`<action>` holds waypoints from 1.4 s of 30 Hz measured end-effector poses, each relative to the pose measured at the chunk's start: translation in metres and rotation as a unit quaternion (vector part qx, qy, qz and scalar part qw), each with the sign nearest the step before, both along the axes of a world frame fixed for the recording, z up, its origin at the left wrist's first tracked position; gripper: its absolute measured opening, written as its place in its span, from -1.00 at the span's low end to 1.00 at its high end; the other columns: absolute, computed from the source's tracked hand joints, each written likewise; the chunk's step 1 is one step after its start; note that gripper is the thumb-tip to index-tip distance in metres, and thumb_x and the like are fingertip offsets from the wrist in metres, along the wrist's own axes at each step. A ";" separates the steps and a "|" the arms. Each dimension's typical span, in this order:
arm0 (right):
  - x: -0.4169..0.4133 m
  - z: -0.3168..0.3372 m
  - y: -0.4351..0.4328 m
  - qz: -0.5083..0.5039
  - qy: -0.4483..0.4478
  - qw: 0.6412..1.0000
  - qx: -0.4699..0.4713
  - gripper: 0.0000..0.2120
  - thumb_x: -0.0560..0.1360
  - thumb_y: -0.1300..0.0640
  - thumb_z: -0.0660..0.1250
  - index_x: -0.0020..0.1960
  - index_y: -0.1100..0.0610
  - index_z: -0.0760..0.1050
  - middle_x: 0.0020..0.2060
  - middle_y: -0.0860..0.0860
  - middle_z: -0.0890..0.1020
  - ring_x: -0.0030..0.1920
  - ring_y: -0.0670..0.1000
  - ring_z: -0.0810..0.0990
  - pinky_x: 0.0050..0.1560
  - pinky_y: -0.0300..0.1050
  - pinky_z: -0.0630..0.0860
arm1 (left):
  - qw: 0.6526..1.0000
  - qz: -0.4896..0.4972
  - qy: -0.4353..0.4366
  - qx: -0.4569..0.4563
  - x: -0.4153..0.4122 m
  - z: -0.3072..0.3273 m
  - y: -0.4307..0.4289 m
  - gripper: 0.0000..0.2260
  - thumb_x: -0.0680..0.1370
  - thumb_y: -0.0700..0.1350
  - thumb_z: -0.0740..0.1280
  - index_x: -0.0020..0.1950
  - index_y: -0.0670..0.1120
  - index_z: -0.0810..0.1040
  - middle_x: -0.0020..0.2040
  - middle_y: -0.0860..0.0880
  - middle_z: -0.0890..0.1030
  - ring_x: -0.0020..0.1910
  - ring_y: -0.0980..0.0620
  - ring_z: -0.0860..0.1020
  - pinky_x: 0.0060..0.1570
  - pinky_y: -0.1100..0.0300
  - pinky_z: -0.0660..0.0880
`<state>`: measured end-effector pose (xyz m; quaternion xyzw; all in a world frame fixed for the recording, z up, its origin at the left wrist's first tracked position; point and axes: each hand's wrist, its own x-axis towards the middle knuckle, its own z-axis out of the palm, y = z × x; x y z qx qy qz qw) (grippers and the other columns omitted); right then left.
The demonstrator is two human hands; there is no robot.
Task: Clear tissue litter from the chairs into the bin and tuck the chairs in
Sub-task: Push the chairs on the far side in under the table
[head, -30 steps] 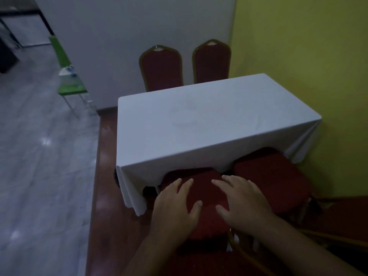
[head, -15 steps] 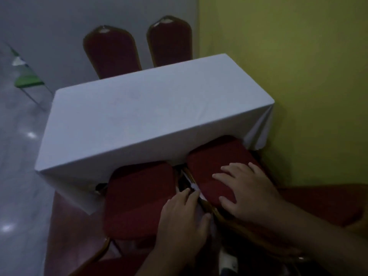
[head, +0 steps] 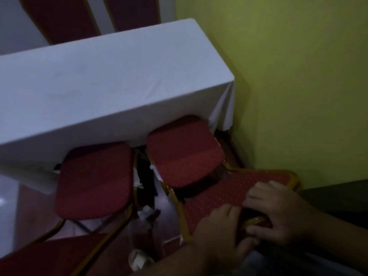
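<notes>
Two red cushioned chairs with gold frames stand at the near side of the table. The left chair [head: 93,180] has its seat partly under the white tablecloth. The right chair [head: 184,151] sits beside the yellow wall, its seat front under the cloth. Both hands rest on the top of the right chair's backrest [head: 225,192]. My left hand [head: 221,234] presses its near edge and my right hand [head: 278,214] grips the gold rim. White tissue scraps [head: 146,212] lie on the floor between the two chairs. No bin is in sight.
A table with a white cloth [head: 95,86] fills the upper left. Two more red chair backs [head: 59,16] stand at its far side. The yellow wall [head: 298,76] is close on the right. A shoe [head: 139,259] shows at the bottom.
The view swung right and down. Both hands left the chair seats and moved to the right chair's backrest top. The green chair on the left dropped out of view.
</notes>
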<state>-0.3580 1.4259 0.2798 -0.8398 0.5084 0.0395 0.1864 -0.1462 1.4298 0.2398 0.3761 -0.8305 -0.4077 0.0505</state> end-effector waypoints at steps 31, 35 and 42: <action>0.053 -0.053 -0.050 0.021 -0.137 0.967 -0.215 -0.40 0.31 -0.57 0.25 -0.23 0.00 0.45 -0.29 -0.09 0.44 -0.26 -0.01 0.44 -0.33 -0.04 0.39 | 0.972 0.051 -0.115 -0.201 0.080 -0.006 -0.026 -0.68 0.58 0.27 0.15 0.10 0.07 0.46 -0.03 0.11 0.51 -0.15 0.15 0.54 -0.35 0.24 0.49; 0.068 -0.058 -0.060 0.007 -0.121 0.965 -0.234 -0.38 0.32 -0.58 0.20 -0.24 0.01 0.45 -0.29 -0.08 0.45 -0.26 0.00 0.42 -0.31 -0.07 0.35 | 0.970 0.076 -0.108 -0.205 0.088 -0.009 -0.036 -0.69 0.60 0.27 0.12 0.08 0.06 0.41 -0.03 0.07 0.50 -0.14 0.09 0.50 -0.27 0.18 0.42; 0.082 -0.064 -0.088 -0.023 -0.096 0.965 -0.244 -0.35 0.33 -0.60 0.13 -0.20 0.01 0.43 -0.26 -0.07 0.45 -0.25 0.03 0.42 -0.28 -0.07 0.27 | 0.961 0.103 -0.132 -0.220 0.100 -0.010 -0.068 -0.61 0.61 0.32 -0.04 0.04 0.04 0.35 -0.04 0.02 0.48 -0.14 0.03 0.46 -0.23 0.06 0.49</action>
